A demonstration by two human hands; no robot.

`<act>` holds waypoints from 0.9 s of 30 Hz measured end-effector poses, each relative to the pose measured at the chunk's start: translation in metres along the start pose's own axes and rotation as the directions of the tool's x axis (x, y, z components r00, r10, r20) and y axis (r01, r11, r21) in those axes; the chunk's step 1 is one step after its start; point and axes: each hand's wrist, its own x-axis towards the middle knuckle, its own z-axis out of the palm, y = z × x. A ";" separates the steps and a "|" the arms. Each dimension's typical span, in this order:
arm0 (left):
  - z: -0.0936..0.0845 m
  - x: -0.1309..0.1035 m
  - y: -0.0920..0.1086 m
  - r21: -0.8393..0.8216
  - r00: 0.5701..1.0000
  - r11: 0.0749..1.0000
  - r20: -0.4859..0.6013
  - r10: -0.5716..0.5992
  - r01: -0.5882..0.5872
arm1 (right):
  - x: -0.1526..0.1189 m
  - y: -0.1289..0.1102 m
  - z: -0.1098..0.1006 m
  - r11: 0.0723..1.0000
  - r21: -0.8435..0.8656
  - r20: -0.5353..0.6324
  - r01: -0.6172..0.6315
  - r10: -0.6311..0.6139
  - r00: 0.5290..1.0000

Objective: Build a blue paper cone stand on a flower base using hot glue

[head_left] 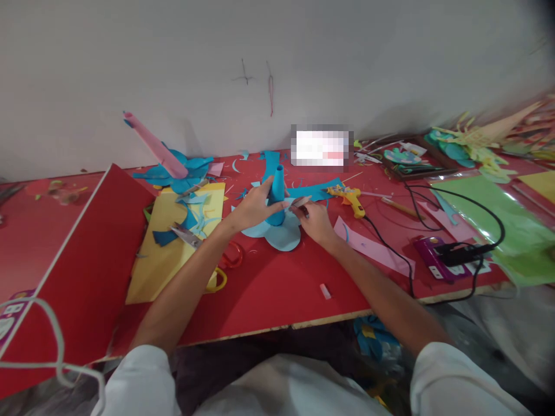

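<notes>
In the middle of the head view a blue paper cone (276,199) stands upright on a light blue petal-shaped paper base (284,238). My left hand (254,205) is wrapped around the cone from its left side, thumb across the front. Close to the cone's right side, my right hand (315,221) pinches a small pale flat piece (300,201); what it is made of is unclear. Right of the hands lies a yellow glue gun (352,199) with a black cord. Blue paper strips (312,190) lie behind the cone.
A pink paper cone (156,144) leans on a blue petal base at back left. Scissors (186,236) rest on yellow paper (150,254). A red partition (82,266) stands left. A purple power box (433,257), green sheets (481,219) and a tray (427,167) occupy the right.
</notes>
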 end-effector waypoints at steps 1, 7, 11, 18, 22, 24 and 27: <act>-0.002 0.000 0.000 -0.008 0.999 1.000 0.032 0.005 -0.005 | 0.000 0.000 -0.002 1.000 0.002 -0.027 -0.011 0.011 1.000; -0.006 0.000 0.007 0.014 0.998 1.000 -0.070 0.008 -0.007 | 0.000 -0.002 -0.015 0.996 0.070 -0.179 -0.048 0.060 0.982; -0.008 0.000 0.015 0.048 0.973 0.999 -0.231 -0.012 0.023 | 0.000 -0.003 -0.022 0.994 0.090 -0.267 -0.067 0.089 0.959; 0.013 -0.003 0.007 0.143 0.911 0.981 -0.408 -0.062 0.132 | -0.001 -0.008 -0.024 0.996 0.082 -0.314 -0.048 0.071 0.947; 0.026 -0.003 -0.004 0.148 0.912 0.972 -0.394 -0.113 0.184 | -0.003 -0.011 -0.019 0.997 0.073 -0.197 -0.023 0.037 0.980; 0.026 -0.003 -0.006 0.141 0.913 0.970 -0.386 -0.133 0.201 | -0.004 -0.012 -0.016 0.998 0.064 -0.144 -0.001 0.010 0.990; 0.023 -0.003 -0.006 0.127 0.911 0.972 -0.391 -0.134 0.198 | -0.005 -0.010 -0.009 0.998 0.054 -0.067 0.018 -0.015 0.998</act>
